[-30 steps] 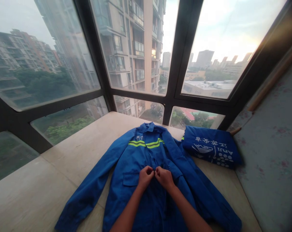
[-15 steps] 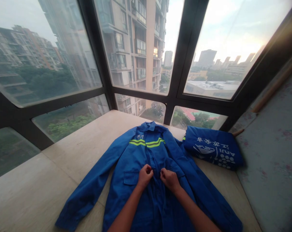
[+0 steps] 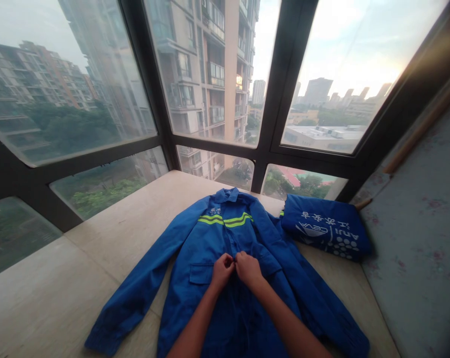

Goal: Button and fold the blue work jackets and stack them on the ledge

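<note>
A blue work jacket (image 3: 198,243) with yellow-green and grey stripes across the chest lies front up, collar away from me, sleeves spread to both sides. At its front opening, below the stripes, my left hand (image 3: 223,271) pinches one edge of the jacket, fingers closed. Right beside it, my right hand (image 3: 248,268) is closed on the other edge, and the fingertips of both hands meet. Whatever lies between the fingertips is too small and covered to make out. Above the hands, the front edges run close together up to the collar.
To the right of the jacket rests a folded blue garment (image 3: 325,226) with white lettering, against the papered wall (image 3: 426,248). The pale stone ledge (image 3: 79,278) is bordered by dark-framed windows (image 3: 213,141). A wooden rod (image 3: 411,144) runs along the wall.
My right hand has moved left, bringing its jacket edge up against my left hand. The gap between the two hands has closed. My left hand has hardly moved.
</note>
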The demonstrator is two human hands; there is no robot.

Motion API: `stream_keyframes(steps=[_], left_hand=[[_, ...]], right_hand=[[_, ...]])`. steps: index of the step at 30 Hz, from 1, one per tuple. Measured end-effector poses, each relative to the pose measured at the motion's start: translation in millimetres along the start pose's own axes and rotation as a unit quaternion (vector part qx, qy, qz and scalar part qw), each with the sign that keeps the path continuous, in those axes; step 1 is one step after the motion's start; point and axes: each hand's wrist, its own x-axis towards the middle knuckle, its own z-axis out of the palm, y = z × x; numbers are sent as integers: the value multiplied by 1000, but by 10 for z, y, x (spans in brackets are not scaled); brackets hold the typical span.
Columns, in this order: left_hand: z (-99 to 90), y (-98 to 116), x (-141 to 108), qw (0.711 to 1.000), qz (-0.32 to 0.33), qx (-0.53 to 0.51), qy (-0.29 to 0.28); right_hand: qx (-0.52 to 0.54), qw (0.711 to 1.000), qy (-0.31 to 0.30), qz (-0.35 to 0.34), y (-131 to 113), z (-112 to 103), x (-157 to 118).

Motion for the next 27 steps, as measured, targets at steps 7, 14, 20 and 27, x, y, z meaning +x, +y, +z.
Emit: stream_keyframes(steps=[7, 14, 20, 27], left_hand=[[1, 27, 20, 1000, 4, 21, 1], [31, 19, 59, 998, -5, 56, -12], [23, 10, 101, 997, -15, 74, -25], [71, 26, 30, 991, -1, 130, -19]], right_hand=[[39, 998, 46, 4, 44, 123, -125], [133, 984, 115, -25, 185, 348, -356], [232, 966, 116, 0, 266, 348, -280], [298, 949, 12, 106, 414, 338, 80]])
